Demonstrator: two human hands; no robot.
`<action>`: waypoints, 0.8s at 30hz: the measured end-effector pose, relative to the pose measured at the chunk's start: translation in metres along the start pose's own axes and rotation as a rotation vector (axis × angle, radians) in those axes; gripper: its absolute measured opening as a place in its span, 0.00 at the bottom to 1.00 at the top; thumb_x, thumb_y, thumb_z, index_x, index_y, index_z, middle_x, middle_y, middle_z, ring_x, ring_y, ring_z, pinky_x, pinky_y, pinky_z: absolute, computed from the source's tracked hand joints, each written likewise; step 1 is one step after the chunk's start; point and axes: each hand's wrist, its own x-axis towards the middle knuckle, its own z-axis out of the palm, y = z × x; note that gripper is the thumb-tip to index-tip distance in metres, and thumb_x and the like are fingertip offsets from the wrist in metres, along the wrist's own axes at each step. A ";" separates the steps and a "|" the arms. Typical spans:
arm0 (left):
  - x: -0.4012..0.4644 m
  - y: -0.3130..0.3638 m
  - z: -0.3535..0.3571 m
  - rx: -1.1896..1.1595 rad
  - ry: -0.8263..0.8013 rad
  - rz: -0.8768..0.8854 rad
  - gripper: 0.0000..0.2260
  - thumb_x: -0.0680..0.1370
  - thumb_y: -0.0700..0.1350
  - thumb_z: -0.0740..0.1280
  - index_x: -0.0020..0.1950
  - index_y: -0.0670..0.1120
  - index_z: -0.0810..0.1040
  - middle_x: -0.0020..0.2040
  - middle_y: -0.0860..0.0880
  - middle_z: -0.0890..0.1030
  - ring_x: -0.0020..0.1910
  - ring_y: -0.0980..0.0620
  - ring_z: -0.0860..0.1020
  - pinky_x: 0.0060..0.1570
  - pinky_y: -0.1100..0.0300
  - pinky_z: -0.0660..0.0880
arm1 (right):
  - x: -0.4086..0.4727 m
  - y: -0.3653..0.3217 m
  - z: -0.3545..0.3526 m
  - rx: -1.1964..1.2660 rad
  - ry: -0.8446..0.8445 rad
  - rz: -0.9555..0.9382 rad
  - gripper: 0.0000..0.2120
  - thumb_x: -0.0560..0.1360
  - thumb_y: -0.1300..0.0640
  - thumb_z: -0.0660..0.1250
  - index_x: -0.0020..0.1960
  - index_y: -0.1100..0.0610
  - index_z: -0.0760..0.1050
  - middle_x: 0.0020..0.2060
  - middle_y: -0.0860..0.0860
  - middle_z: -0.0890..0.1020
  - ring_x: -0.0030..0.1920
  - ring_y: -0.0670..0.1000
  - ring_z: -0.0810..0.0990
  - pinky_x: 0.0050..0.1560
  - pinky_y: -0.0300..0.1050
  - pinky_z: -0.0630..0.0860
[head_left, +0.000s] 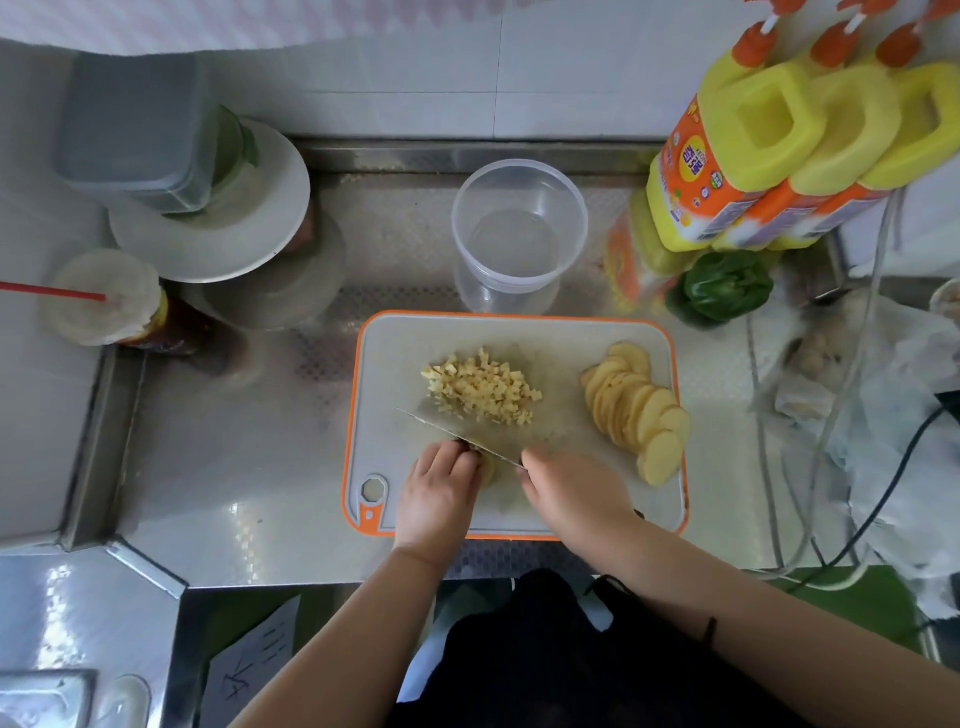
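Both hands are used: the potato piece (489, 468) is steadied under curled left hand (439, 491) fingers, the knife (447, 431) clamped in the right hand (566, 488)

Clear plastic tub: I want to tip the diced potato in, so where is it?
In the head view the clear plastic tub stands mid-counter just beyond the far edge of the cutting board, left of the yellow bottles.

wall: white tiles (467, 78), thin grout lines, behind desk | desk: steel (234, 467), embossed checker pattern, angled corner front left | rim: raised steel edge (104, 441) along left side | floor: green (852, 608) below front edge | light: soft, even, glare patches on steel
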 end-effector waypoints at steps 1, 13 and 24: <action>-0.001 -0.001 0.000 0.001 -0.001 0.003 0.06 0.77 0.43 0.68 0.42 0.43 0.80 0.43 0.49 0.78 0.44 0.46 0.75 0.39 0.53 0.76 | 0.001 -0.001 0.000 -0.006 0.008 -0.003 0.11 0.80 0.53 0.59 0.41 0.53 0.63 0.23 0.47 0.61 0.24 0.54 0.66 0.23 0.41 0.52; 0.002 -0.002 0.002 -0.002 0.049 0.044 0.10 0.79 0.45 0.64 0.45 0.41 0.81 0.46 0.46 0.80 0.46 0.46 0.75 0.42 0.52 0.77 | 0.012 0.007 0.008 0.002 -0.190 0.009 0.11 0.83 0.53 0.54 0.53 0.59 0.71 0.33 0.51 0.71 0.35 0.55 0.72 0.32 0.45 0.66; 0.142 0.042 -0.054 0.353 -0.924 0.015 0.23 0.85 0.52 0.47 0.50 0.45 0.79 0.51 0.43 0.80 0.49 0.45 0.74 0.53 0.52 0.72 | 0.008 0.003 0.001 -0.029 -0.154 0.037 0.17 0.83 0.49 0.50 0.52 0.59 0.72 0.36 0.53 0.75 0.36 0.57 0.73 0.28 0.44 0.60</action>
